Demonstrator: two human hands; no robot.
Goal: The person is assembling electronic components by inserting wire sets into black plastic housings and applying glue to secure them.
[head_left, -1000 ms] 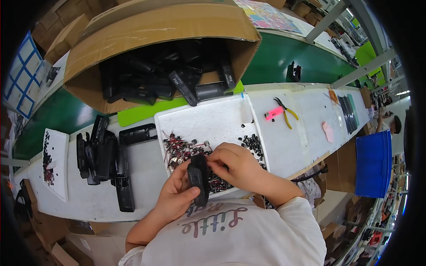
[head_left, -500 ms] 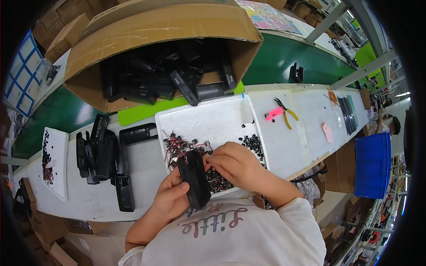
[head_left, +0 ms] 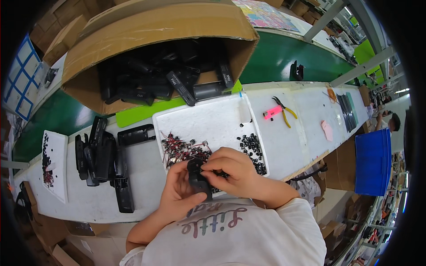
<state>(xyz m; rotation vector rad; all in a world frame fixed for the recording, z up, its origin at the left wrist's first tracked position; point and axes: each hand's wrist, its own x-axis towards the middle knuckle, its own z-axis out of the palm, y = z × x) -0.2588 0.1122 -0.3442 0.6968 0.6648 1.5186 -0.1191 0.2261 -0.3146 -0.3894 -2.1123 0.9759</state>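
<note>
**Both hands on one black housing, over the near edge of the tray**

Person seated at the white bench (head_left: 284, 133), seen from above. Left hand (head_left: 179, 193) wraps a black plastic housing (head_left: 198, 179) from below, palm and fingers closed round its lower length. Right hand (head_left: 230, 170) sits on top, fingertips pinched narrow at the housing's upper end; what they pinch, if anything, is hidden by the fingers. The housing is held upright-ish just over the near rim of the white foam tray (head_left: 208, 122).

On the tray: a tangle of small red-and-black wired parts (head_left: 179, 148) at ten o'clock from the hands, a scatter of small black caps (head_left: 253, 146) at two o'clock.

Handling, as judged: the housing looks rigid, light, moulded plastic, smooth enough to slip if held only by fingertips. Best taken round the long sides, as the left hand does, leaving the end free. The wired parts look thin and easily snagged.

Further off: a row of like housings (head_left: 100, 157) at nine o'clock, an open cardboard box (head_left: 146, 31) of more at twelve, pink-handled and yellow-handled pliers (head_left: 279, 111) at one o'clock.
</note>
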